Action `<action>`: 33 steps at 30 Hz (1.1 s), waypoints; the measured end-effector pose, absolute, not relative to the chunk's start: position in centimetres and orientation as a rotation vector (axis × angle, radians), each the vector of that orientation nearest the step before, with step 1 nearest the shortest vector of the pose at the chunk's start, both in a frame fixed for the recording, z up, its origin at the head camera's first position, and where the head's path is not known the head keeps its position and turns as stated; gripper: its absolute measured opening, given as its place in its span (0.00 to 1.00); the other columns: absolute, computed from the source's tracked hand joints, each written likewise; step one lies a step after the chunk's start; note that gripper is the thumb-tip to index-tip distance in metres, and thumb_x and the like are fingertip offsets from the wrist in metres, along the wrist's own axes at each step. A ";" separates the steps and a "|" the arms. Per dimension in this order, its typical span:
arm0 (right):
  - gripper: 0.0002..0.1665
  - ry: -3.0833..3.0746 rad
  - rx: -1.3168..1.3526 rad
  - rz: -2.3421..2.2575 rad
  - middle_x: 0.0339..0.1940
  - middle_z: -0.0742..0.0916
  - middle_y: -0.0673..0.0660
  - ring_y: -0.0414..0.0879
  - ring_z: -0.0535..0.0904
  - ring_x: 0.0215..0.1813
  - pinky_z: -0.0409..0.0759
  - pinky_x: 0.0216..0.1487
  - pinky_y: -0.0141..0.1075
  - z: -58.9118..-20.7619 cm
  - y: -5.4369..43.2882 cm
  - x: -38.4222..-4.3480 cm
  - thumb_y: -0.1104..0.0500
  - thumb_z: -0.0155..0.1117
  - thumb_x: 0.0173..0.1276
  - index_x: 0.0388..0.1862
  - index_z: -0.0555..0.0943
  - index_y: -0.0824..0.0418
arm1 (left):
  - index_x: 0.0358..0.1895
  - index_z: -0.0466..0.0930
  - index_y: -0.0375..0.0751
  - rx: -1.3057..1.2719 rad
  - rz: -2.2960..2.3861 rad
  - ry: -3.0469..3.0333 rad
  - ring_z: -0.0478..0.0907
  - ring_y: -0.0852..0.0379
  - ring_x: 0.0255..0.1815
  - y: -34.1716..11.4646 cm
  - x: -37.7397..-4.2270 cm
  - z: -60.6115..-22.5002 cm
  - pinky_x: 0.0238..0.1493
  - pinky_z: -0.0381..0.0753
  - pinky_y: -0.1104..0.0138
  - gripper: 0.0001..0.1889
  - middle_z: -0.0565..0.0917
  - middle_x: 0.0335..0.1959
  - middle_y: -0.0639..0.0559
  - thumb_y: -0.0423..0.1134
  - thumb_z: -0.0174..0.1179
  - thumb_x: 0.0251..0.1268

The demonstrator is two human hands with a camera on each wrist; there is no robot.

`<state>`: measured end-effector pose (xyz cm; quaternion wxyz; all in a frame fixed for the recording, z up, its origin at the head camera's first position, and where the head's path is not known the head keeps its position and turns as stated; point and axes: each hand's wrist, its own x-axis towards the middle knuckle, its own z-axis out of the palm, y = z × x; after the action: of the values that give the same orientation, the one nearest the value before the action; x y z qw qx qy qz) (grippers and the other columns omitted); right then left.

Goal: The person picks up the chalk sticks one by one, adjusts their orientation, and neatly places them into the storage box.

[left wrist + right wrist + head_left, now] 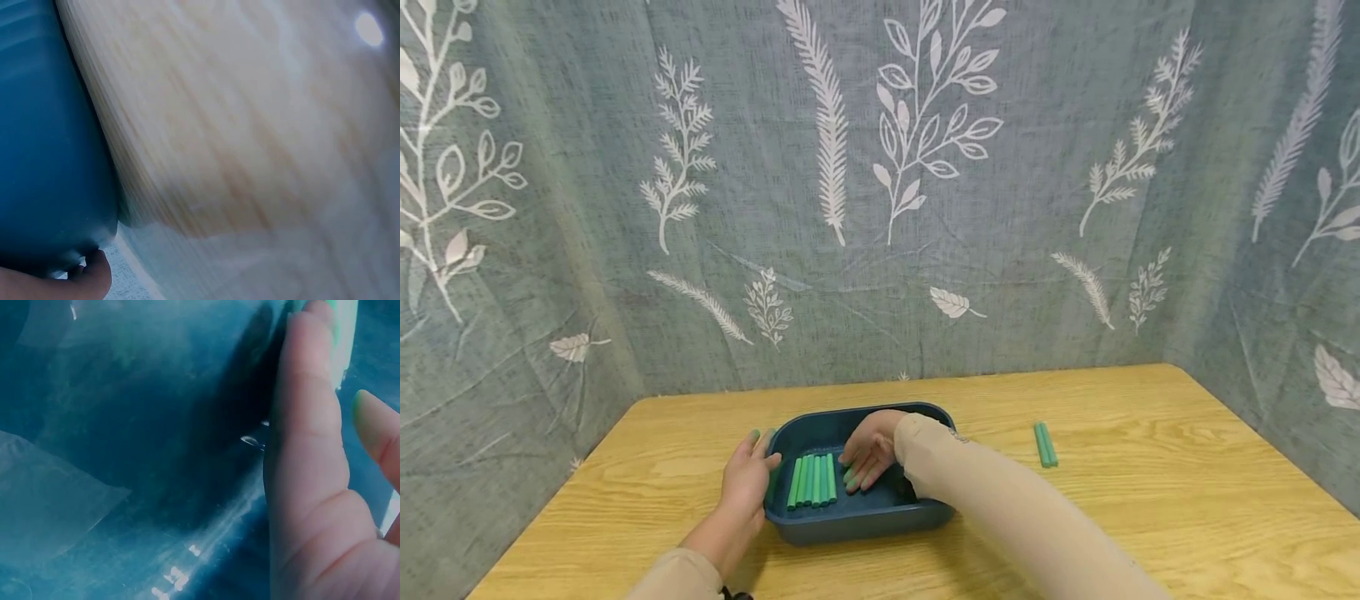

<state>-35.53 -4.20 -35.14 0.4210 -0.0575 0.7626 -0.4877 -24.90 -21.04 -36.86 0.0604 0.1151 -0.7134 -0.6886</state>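
Note:
A dark blue plastic tub point(861, 527) with rounded corners sits on the table. Several green sticks point(812, 481) lie side by side in a row in its left half. At the tub's left end, my left hand point(747, 479) holds the rim, thumb over the edge and fingers outside; the left wrist view shows fingertips by the tub wall point(50, 156). My right hand point(871, 454) reaches down inside the tub, just right of the row, its fingers extended. In the right wrist view the fingertips are beside green sticks point(345, 344); whether they touch is unclear.
Two more green sticks point(1045, 444) lie together on the wooden table point(1142, 467), right of the tub. A grey-green curtain point(880, 317) with white leaf prints hangs behind and at both sides. My right sleeve point(1015, 500) covers the tub's right front corner.

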 end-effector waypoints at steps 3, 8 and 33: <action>0.22 1.918 -0.156 -1.248 0.41 0.85 0.69 0.62 0.81 0.55 0.85 0.44 0.39 -34.9 -3.6 -35.6 0.66 0.56 0.73 0.63 0.72 0.74 | 0.77 0.34 0.31 0.345 -2.084 -2.166 0.29 0.32 0.75 -20.9 -25.0 -37.0 0.72 0.36 0.40 0.32 0.42 0.77 0.34 0.28 0.38 0.77; 0.23 1.907 -0.150 -1.298 0.42 0.86 0.68 0.60 0.80 0.56 0.85 0.39 0.34 -34.3 -2.5 -35.8 0.64 0.55 0.75 0.65 0.71 0.73 | 0.77 0.34 0.31 0.353 -2.071 -2.193 0.28 0.30 0.75 -21.2 -24.8 -37.5 0.72 0.35 0.39 0.32 0.40 0.77 0.32 0.28 0.38 0.76; 0.22 1.901 -0.108 -1.560 0.42 0.84 0.65 0.47 0.84 0.33 0.85 0.40 0.35 -30.8 7.8 -35.7 0.63 0.51 0.77 0.64 0.70 0.76 | 0.77 0.33 0.33 0.337 -2.103 -2.205 0.22 0.33 0.74 -22.2 -25.6 -37.3 0.72 0.33 0.40 0.32 0.32 0.77 0.35 0.30 0.37 0.78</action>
<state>-35.73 7.76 -30.75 0.3334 -0.0415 0.7281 -0.5975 -25.63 -22.17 -37.26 0.0381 0.1099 -0.7188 -0.6854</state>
